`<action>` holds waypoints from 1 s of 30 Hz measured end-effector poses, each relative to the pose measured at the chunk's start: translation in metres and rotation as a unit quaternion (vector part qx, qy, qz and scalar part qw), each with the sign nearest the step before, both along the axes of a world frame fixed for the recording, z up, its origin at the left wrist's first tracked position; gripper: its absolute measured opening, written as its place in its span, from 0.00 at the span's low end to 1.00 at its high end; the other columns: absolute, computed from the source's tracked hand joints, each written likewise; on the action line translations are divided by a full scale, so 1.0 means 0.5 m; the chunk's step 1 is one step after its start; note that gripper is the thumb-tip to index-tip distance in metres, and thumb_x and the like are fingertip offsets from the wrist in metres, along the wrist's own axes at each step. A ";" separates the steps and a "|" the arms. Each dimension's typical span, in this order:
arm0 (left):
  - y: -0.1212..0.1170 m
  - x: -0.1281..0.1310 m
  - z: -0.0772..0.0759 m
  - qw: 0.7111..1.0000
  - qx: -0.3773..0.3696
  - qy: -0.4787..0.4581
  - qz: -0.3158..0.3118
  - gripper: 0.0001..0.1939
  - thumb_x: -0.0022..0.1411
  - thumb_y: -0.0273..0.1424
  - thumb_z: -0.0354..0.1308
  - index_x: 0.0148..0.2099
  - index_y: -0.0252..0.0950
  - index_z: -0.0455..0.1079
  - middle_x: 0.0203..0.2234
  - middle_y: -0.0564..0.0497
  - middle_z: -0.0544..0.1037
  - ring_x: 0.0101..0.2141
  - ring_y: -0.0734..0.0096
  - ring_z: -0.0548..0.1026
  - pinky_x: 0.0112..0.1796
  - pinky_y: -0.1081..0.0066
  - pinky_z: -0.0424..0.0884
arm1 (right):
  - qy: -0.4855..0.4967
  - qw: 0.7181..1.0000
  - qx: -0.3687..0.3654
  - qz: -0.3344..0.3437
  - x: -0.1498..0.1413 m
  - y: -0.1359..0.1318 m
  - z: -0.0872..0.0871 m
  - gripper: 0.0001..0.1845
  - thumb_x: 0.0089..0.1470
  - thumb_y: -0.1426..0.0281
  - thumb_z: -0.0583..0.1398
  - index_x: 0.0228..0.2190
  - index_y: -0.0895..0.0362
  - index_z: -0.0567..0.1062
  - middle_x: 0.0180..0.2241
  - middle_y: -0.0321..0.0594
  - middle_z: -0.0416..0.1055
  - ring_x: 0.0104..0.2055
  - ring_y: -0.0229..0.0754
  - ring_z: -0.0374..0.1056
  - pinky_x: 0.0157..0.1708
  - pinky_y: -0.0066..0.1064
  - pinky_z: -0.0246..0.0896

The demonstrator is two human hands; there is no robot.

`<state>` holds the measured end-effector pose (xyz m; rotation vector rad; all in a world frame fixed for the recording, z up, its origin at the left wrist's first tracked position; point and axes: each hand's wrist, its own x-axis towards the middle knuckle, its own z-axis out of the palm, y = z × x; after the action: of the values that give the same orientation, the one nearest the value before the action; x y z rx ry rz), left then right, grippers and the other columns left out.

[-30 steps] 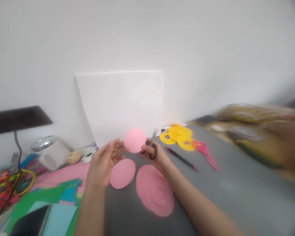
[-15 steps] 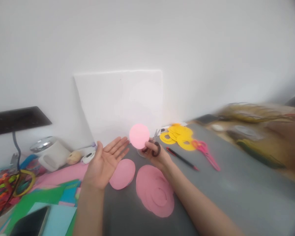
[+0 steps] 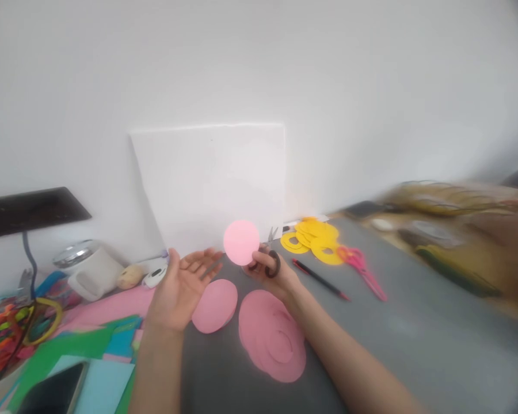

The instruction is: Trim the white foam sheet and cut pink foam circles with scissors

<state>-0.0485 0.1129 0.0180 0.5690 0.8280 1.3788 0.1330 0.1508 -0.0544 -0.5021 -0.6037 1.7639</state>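
In the head view, the right hand (image 3: 271, 273) is closed in a light pinch, thumb in front, on the lower right edge of a pale pink paper circle (image 3: 241, 242), which is raised facing the wearer, above the counter (image 3: 414, 345). The same hand carries a pair of dark-handled scissors (image 3: 274, 264); a handle loop sits against the fingers and the parted blades point up and away, just right of the circle.

The left hand (image 3: 179, 293) is bare, palm turned up, its fingers loosely spread and a little curled; it grips nothing. Its fingertips come near the circle's left edge, apparently without touching it.

Just right of the left palm lies a pair or small stack of pink discs (image 3: 216, 306); whether the palm touches it cannot be told. Below the right hand is a fanned pile of pink paper circles (image 3: 271, 339). Beyond that hand, to its right, are yellow paper rings (image 3: 323, 234), pink scissors (image 3: 360, 265) and a black pen (image 3: 319, 278).

The raised circle should be very light, thin and fairly stiff, yet easily creased. The rim suits a soft finger-and-thumb hold; the free left edge, nearest the left fingertips, offers a second grip well away from the blades.
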 end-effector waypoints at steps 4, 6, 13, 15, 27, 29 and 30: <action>-0.004 0.006 0.001 0.996 0.025 0.080 0.001 0.21 0.55 0.46 0.60 0.39 0.32 0.77 0.43 0.41 0.78 0.45 0.57 0.75 0.42 0.61 0.74 | -0.038 0.999 0.008 -0.006 -0.003 -0.002 0.001 0.16 0.37 0.71 0.70 0.30 0.56 0.72 0.21 0.29 0.65 0.26 0.33 0.62 0.35 0.31 0.64; -0.008 0.009 -0.003 0.986 0.041 0.165 0.005 0.23 0.46 0.43 0.69 0.41 0.33 0.77 0.43 0.42 0.78 0.42 0.58 0.75 0.37 0.65 0.75 | -0.067 0.998 0.015 -0.012 -0.005 -0.006 0.004 0.17 0.36 0.70 0.71 0.31 0.57 0.73 0.21 0.31 0.67 0.27 0.34 0.63 0.35 0.32 0.64; -0.008 0.029 -0.025 0.919 0.061 0.387 0.034 0.12 0.41 0.36 0.70 0.26 0.31 0.77 0.17 0.53 0.75 0.17 0.79 0.65 0.21 0.75 0.64 | -0.198 0.975 0.090 -0.032 -0.014 -0.034 0.030 0.19 0.33 0.67 0.73 0.30 0.57 0.75 0.23 0.31 0.67 0.28 0.37 0.64 0.35 0.31 0.61; -0.006 0.033 -0.029 0.936 0.061 0.339 0.078 0.13 0.42 0.35 0.70 0.29 0.32 0.77 0.21 0.52 0.78 0.19 0.77 0.68 0.22 0.74 0.68 | -0.240 0.961 0.138 -0.002 -0.016 -0.042 0.035 0.19 0.36 0.65 0.72 0.31 0.57 0.75 0.24 0.33 0.68 0.28 0.37 0.64 0.32 0.30 0.61; -0.006 0.043 -0.030 0.970 0.043 0.211 0.110 0.14 0.38 0.30 0.71 0.29 0.29 0.75 0.23 0.50 0.79 0.22 0.71 0.74 0.22 0.73 0.71 | -0.248 0.933 0.232 0.120 -0.038 -0.058 0.014 0.20 0.41 0.64 0.70 0.36 0.59 0.73 0.26 0.35 0.70 0.26 0.35 0.63 0.26 0.28 0.60; -0.002 0.041 -0.041 0.968 0.047 0.226 0.099 0.14 0.40 0.31 0.71 0.31 0.30 0.75 0.24 0.49 0.79 0.23 0.70 0.74 0.22 0.73 0.70 | -0.255 0.932 0.230 0.114 -0.036 -0.060 0.018 0.21 0.41 0.65 0.70 0.36 0.59 0.71 0.27 0.35 0.69 0.28 0.36 0.64 0.28 0.28 0.60; 0.001 0.039 -0.046 0.966 0.048 0.237 0.094 0.14 0.41 0.32 0.70 0.32 0.30 0.75 0.25 0.49 0.79 0.23 0.70 0.74 0.22 0.73 0.69 | -0.257 0.933 0.225 0.112 -0.036 -0.061 0.021 0.22 0.42 0.64 0.70 0.38 0.58 0.70 0.27 0.34 0.69 0.28 0.36 0.64 0.27 0.27 0.60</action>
<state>-0.0291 0.1132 -0.0053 0.9378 1.2279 1.4844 0.1153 0.1204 -0.0439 -0.5878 -1.4459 1.6271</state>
